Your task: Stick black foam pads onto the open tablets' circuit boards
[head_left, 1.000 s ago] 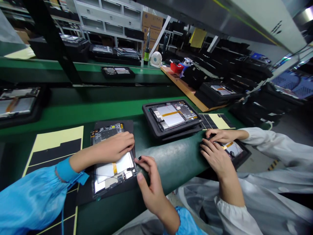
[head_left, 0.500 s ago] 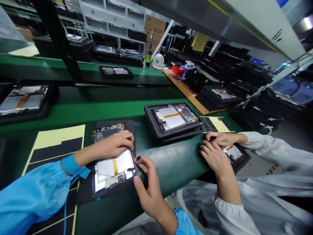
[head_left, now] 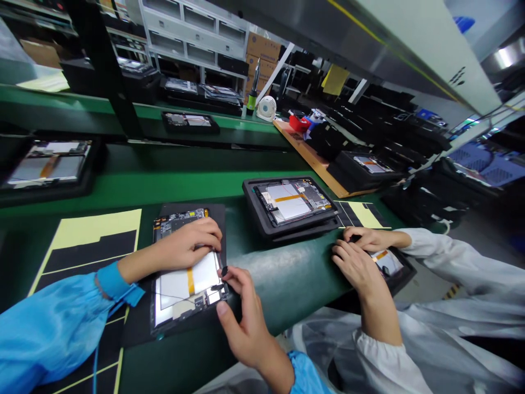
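Observation:
An opened tablet (head_left: 186,287) lies in a black tray (head_left: 217,224) on the green bench, showing a white panel with an orange tape strip and a circuit board at its far end. My left hand (head_left: 188,243) rests across the tablet's middle, fingers curled towards its right edge, and hides part of the board. My right hand (head_left: 246,317) comes in from the near side, with a small black piece (head_left: 224,271) at its fingertips, right at the tablet's right edge.
A second opened tablet (head_left: 289,202) sits in a black tray to the right. A yellow-and-black sheet (head_left: 94,232) lies on the left. A co-worker's hands (head_left: 361,262) in white sleeves work on another tablet (head_left: 388,262) at the right. Stacked black trays (head_left: 389,115) fill the background.
My right hand has moved left with the black piece, from just off the tablet to its right edge. The whole scene has shifted slightly as my head moved.

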`<state>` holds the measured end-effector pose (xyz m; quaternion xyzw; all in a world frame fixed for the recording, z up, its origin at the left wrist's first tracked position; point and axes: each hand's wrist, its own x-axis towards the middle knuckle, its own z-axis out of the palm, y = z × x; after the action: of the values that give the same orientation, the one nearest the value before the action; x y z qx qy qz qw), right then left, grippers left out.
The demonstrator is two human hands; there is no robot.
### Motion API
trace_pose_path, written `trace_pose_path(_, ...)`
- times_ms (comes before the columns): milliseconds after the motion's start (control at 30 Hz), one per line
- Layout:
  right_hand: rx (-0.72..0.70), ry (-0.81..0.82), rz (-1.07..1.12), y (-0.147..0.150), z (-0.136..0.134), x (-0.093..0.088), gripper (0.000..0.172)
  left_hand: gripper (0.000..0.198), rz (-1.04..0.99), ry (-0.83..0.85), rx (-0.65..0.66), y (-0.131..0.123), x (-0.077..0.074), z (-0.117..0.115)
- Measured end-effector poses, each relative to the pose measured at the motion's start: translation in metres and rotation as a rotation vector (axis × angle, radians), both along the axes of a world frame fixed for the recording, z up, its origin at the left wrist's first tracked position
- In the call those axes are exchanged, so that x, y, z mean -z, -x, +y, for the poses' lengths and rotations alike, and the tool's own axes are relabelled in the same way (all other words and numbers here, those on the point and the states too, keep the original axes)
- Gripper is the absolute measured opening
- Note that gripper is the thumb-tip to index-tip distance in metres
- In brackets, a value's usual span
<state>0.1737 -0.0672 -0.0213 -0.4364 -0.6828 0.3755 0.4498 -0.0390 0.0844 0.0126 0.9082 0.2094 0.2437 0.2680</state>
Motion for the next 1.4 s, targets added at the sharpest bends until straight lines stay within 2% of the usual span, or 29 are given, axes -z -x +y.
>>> trace_pose_path(133, -0.008, 0.022, 0.025, 0.000, 0.000, 0.001, 0.053, 0.033, 0.012, 0.053, 0.086, 0.000, -0.003, -0.021)
trace_pose_path(233, -0.003, 0.049, 0.048, -0.001, -0.002, 0.004, 0.051, 0.036, 0.070, 0.097, 0.133, 0.001, -0.003, -0.026)
trace_pose_path(467, 0.020, 0.123, 0.125, -0.001, -0.005, 0.012, 0.050, 0.034, 0.104, -0.032, 0.118, -0.001, -0.004, -0.012)
trace_pose_path(667, 0.007, 0.051, 0.079, 0.000, -0.003, 0.008, 0.050, 0.031, 0.151, -0.128, 0.026, 0.008, -0.004, 0.006)
trace_pose_path(800, 0.007, 0.014, 0.057, 0.001, -0.002, 0.007, 0.052, 0.029, 0.121, -0.101, -0.052, 0.003, -0.004, 0.008)
trace_pose_path(967, -0.005, 0.003, 0.065, 0.001, -0.002, 0.007, 0.053, 0.024, 0.244, -0.009, 0.080, -0.013, -0.010, 0.018)
trace_pose_path(1133, -0.007, 0.010, 0.059, 0.000, -0.002, 0.007, 0.055, 0.030, 0.291, -0.004, 0.115, -0.013, -0.018, 0.033)
trace_pose_path(1267, -0.013, 0.014, 0.061, -0.001, -0.003, 0.008, 0.055, 0.035, 0.305, -0.015, 0.131, -0.015, -0.022, 0.030)
trace_pose_path(1400, -0.016, 0.023, 0.071, -0.001, -0.003, 0.008, 0.055, 0.028, 0.329, -0.029, 0.160, -0.020, -0.023, 0.029)
